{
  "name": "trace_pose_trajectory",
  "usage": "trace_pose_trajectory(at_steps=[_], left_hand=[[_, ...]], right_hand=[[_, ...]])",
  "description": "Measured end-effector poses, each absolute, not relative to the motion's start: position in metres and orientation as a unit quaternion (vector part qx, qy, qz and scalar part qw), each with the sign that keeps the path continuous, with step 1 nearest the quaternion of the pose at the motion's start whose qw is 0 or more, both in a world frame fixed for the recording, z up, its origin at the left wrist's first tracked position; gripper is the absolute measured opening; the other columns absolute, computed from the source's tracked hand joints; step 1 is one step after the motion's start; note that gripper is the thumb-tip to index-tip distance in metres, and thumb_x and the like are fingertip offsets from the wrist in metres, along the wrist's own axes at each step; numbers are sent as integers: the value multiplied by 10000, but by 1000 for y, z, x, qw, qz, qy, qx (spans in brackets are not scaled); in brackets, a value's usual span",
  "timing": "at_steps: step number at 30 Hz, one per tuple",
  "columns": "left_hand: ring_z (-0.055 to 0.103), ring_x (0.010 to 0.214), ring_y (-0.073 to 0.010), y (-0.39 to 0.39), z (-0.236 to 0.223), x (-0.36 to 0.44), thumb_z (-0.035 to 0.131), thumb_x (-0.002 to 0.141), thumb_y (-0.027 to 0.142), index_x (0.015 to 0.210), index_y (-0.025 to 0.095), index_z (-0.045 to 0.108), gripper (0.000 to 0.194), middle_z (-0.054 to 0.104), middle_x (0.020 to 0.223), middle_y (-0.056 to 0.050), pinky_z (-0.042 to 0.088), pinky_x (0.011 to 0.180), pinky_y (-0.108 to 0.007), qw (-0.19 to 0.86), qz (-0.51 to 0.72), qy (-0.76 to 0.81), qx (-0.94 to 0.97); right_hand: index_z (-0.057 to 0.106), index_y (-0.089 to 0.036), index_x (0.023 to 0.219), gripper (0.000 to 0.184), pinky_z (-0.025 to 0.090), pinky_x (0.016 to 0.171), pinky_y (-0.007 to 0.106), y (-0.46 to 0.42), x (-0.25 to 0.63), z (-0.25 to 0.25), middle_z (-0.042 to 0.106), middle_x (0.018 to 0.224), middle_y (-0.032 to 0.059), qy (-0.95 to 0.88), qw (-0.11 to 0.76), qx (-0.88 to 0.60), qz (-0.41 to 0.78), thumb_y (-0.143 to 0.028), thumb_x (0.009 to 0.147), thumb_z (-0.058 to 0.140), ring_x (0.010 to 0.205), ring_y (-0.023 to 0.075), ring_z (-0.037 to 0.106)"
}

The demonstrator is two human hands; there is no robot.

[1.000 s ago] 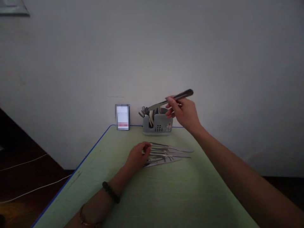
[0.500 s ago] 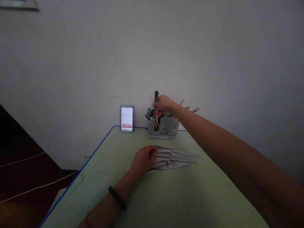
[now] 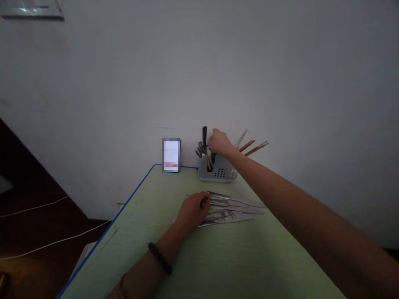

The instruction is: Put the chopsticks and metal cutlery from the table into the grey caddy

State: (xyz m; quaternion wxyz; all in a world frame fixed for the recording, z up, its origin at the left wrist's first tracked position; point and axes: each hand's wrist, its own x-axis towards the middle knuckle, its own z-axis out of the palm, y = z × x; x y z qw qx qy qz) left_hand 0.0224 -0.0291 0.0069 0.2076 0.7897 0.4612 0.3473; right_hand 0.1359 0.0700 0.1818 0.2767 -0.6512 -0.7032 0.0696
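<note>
My right hand [image 3: 220,142] reaches over a grey cutlery holder [image 3: 218,171] at the table's far edge. Its fingers curl down behind the holder's rim and are hidden. A dark-handled knife [image 3: 204,135] stands upright in the holder just left of that hand. My left hand [image 3: 193,211], with a dark bead bracelet on the wrist, lies curled over the handle ends of several metal knives and forks [image 3: 232,209]. These lie side by side on the green table [image 3: 218,261].
Wooden chopsticks [image 3: 254,146] lean out of the holder to the right. A small upright card [image 3: 171,155] stands against the white wall left of the holder. The table's blue-trimmed left edge [image 3: 124,205] drops to a dark floor with white cables [image 3: 37,249].
My right hand carried the knife from mid-air to the holder and stood it upright inside, then shifted slightly right of its handle. My left hand has stayed on the cutlery.
</note>
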Motion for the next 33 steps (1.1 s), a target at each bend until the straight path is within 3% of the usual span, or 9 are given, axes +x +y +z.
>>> trace_pose_trajectory(at_steps=[3, 6, 9, 13, 19, 25, 33], left_hand=[[568, 675, -140, -29, 7, 22, 480, 823, 217, 888, 192, 622, 158, 649, 744, -10, 425, 676, -256, 203, 332, 464, 796], [557, 667, -140, -30, 8, 22, 461, 841, 225, 888, 193, 613, 162, 634, 729, -8, 425, 675, -258, 193, 316, 463, 805], [563, 738, -160, -31, 9, 22, 453, 849, 219, 900, 185, 607, 166, 636, 791, -30, 434, 736, -287, 164, 293, 456, 824], [529, 955, -217, -35, 8, 24, 479, 840, 229, 962, 183, 600, 178, 614, 993, -77, 414, 884, -371, 101, 257, 443, 853], [486, 1095, -251, -38, 3, 25, 483, 845, 281, 1090, 182, 568, 278, 553, 1164, -108, 382, 961, -441, 58, 245, 462, 851], [330, 1329, -251, -35, -6, 23, 393, 905, 406, 1338, 201, 414, 479, 404, 1427, -103, 210, 1094, -478, 45, 176, 477, 860], [187, 1395, -259, -42, -6, 22, 293, 896, 578, 1428, 187, 282, 661, 248, 1503, -90, 134, 1119, -475, 68, 106, 463, 877]], right_hand=[[377, -70, 1322, 511, 352, 1026, 373, 31, 155, 159, 501, 1260, 177, -744, 325, -583, -5, 12, 818, 368, 1169, 193, 480], [459, -139, 1249, 452, 390, 1004, 353, -18, 182, 114, 557, 1151, 131, -754, 354, -553, -30, -11, 834, 333, 1110, 183, 500], [515, -208, 1154, 340, 446, 942, 411, -61, 207, 56, 586, 1069, 101, -751, 415, -512, -37, -121, 881, 332, 1041, 208, 539], [492, -165, 1232, 375, 418, 978, 431, -85, 221, 4, 538, 1213, 136, -768, 319, -556, 4, -281, 880, 439, 1136, 242, 495], [475, -119, 1296, 473, 311, 1045, 458, -76, 214, 2, 457, 1358, 169, -745, 191, -639, -3, -373, 902, 409, 1256, 279, 398], [465, -89, 1315, 506, 267, 1078, 421, -73, 217, 2, 430, 1397, 151, -748, 183, -637, 11, -383, 912, 378, 1289, 269, 369], [407, -71, 1359, 581, 208, 1098, 441, -70, 219, 1, 352, 1449, 162, -755, 153, -637, 18, -434, 907, 366, 1340, 270, 303]])
